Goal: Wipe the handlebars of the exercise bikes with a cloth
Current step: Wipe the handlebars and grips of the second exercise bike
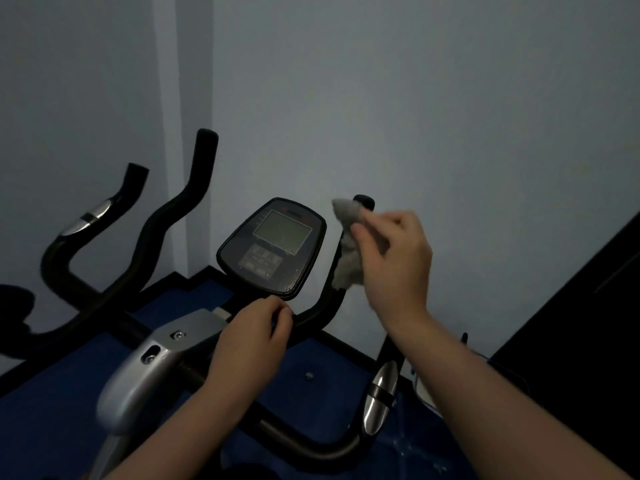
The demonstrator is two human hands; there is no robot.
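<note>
A black exercise bike handlebar point(327, 303) curves up on both sides of a dark console point(273, 244). My right hand point(394, 258) presses a grey cloth point(348, 258) around the right upright of the bar, just below its black tip point(365, 199). My left hand point(252, 337) grips the handlebar's cross section just under the console. The left upright point(180, 209) and an outer left grip point(100, 213) with a silver sensor stand free.
A silver stem housing point(152, 368) sits at the lower left. A lower right grip with a silver sensor point(379, 396) points toward me. Blue floor point(311, 362) lies below, a pale wall point(415, 98) is close behind, and a dark panel point(588, 306) stands at the right.
</note>
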